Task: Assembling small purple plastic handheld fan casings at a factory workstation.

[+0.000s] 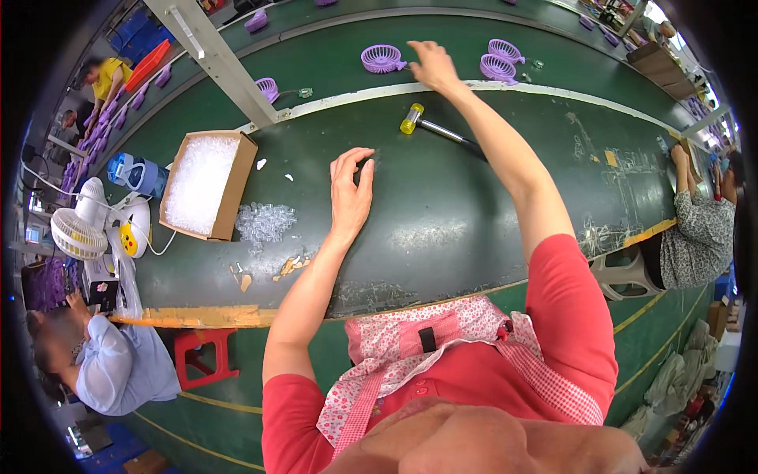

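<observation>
Dark green worktop (pixel 442 189) is running across a factory room, with a green conveyor (pixel 332 63) passing along its far side. Items, left to right:

- White fan (pixel 79 229), standing at the worktop's left end; a seated person (pixel 130 363) in light blue is leaning nearby.
- Blue jug (pixel 140 175), standing just beside the carton.
- Carton (pixel 235 186), tilting slightly in view, holding clear bits; loose clear bits (pixel 266 223) are lying to its right.
- Purple fan (pixel 269 88), lying on the conveyor beside a metal post (pixel 213 59).
- Left hand (pixel 351 193), reaching over the worktop, fingers bending loosely, leaving a narrow gap to the thumb.
- Second purple fan (pixel 381 58), lying on the conveyor, handle pointing right.
- Mallet (pixel 438 129), yellow-ended, lying on the worktop left of the right forearm.
- Right hand (pixel 436 69), reaching over the conveyor just beside that handle, fingers stretching left; contact or grip: cannot tell.
- Two purple fans (pixel 499 67), lying close together.
- Person (pixel 699 237) in patterned grey, sitting at the far right.
</observation>
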Motion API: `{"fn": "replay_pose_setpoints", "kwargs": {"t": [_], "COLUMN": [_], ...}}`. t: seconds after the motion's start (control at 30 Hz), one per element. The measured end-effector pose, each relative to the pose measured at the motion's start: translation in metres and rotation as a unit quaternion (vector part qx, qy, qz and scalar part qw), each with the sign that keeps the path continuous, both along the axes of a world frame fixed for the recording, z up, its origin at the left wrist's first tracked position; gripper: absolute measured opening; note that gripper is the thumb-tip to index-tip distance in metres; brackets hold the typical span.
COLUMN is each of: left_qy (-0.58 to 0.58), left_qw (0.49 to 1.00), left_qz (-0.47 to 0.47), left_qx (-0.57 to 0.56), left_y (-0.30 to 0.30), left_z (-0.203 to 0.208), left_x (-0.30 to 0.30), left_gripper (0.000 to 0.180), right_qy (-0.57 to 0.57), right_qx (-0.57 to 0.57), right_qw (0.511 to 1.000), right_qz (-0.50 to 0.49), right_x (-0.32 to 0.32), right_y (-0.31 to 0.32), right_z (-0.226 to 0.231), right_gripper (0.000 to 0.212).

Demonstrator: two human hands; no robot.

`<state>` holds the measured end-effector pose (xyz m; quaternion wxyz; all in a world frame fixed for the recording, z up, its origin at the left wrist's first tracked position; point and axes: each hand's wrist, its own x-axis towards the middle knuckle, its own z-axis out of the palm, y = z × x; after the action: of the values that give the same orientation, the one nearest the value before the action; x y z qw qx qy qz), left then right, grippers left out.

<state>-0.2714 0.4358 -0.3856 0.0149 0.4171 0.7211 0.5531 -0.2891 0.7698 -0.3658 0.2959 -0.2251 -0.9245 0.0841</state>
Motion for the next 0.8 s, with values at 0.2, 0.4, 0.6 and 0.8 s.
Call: {"fn": "replay_pose_setpoints", "kwargs": {"t": [0.2,0.4,0.6,0.8], "left_qy": [-0.024,0.087,0.279,0.298], "left_qw": [0.999,0.995,0.956,0.952], "left_qz": [-0.029,0.046,0.070,0.015], "left_qx": [-0.033,-0.007,-0.050,-0.071], "left_y": [0.009,0.000,-0.004,-0.005], "left_z": [0.003,-0.001,0.008,0.005], "left_x": [0.004,0.000,-0.008,-0.011], "left_gripper": [0.019,0.030,0.044,0.029], "right_qy": [-0.172,0.009,-0.004,0.032], "right_qx": [-0.032,0.033,-0.107,-0.171], "right_qw": [0.983,0.995,0.953,0.931], "right_qz": [-0.061,0.098,0.283,0.320], "right_x": [-0.030,0.006,0.099,0.116], "right_y": [0.010,-0.070,-0.176,-0.183], "right_z": [-0.028,-0.007,0.007,-0.003], "right_gripper": [0.040,0.028,0.049,0.052]}}
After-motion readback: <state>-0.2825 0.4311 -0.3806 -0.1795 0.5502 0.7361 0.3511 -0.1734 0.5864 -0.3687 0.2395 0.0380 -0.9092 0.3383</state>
